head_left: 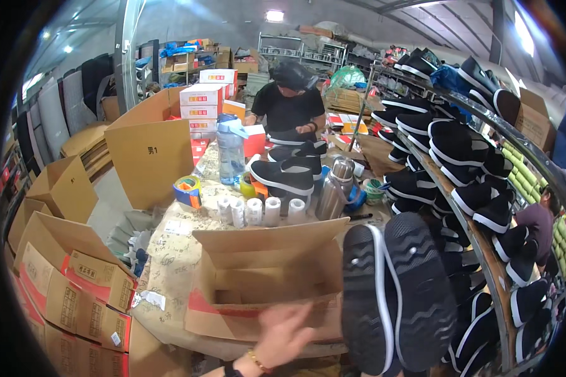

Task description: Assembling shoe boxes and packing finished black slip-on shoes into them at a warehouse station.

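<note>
My left hand (286,330), smeared by motion, reaches in from the lower edge with its fingers stretched out and nothing visible in them. It is in front of an open cardboard box (264,276) with red lower edges, whose inside looks bare. Close by on the right, a pair of black shoes (396,295) is held up with the ridged soles toward me and white sidewalls together. They cover part of the box's right side. My right hand does not show; the shoes hide that area.
White paper rolls (272,212), a steel thermos (335,188), a blue water bottle (231,151) and tape (187,190) stand behind the box. Black shoes fill a rack (478,245) at right. Cartons (75,295) stand at left. A co-worker (289,103) handles a shoe across the table.
</note>
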`<state>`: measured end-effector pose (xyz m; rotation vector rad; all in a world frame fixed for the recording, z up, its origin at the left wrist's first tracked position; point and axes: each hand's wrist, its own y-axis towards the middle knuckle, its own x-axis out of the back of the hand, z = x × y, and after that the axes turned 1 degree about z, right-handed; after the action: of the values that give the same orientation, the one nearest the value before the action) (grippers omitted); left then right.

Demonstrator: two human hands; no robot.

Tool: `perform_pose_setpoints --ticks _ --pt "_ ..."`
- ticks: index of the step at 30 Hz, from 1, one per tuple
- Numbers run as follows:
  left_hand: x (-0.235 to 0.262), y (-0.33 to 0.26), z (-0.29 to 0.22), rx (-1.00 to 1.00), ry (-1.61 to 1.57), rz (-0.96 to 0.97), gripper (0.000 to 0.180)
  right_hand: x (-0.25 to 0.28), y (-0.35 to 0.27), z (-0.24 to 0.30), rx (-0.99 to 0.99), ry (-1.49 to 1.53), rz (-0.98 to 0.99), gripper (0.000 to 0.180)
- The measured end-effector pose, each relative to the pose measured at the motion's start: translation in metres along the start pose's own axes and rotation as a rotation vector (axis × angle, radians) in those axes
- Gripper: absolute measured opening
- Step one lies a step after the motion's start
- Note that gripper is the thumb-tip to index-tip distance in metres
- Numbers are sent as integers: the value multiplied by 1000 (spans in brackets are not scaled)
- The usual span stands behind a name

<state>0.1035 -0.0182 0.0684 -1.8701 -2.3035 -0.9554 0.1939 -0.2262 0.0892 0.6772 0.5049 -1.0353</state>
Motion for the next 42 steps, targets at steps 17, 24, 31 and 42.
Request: perform_pose_setpoints --ticks 17,24,31,42 --pt "66 23 65 -391 606 -55 22 -18 4 -61 -260 933 177 42" --pt "143 36 79 -130 491 -512 22 -52 38 -37 -24 24 -62 23" --pt "150 36 132 177 318 -207 65 -37 94 -70 685 -1447 619 7" --pt "102 15 182 -9 286 -603 55 92 118 -107 362 -1612 199 32"
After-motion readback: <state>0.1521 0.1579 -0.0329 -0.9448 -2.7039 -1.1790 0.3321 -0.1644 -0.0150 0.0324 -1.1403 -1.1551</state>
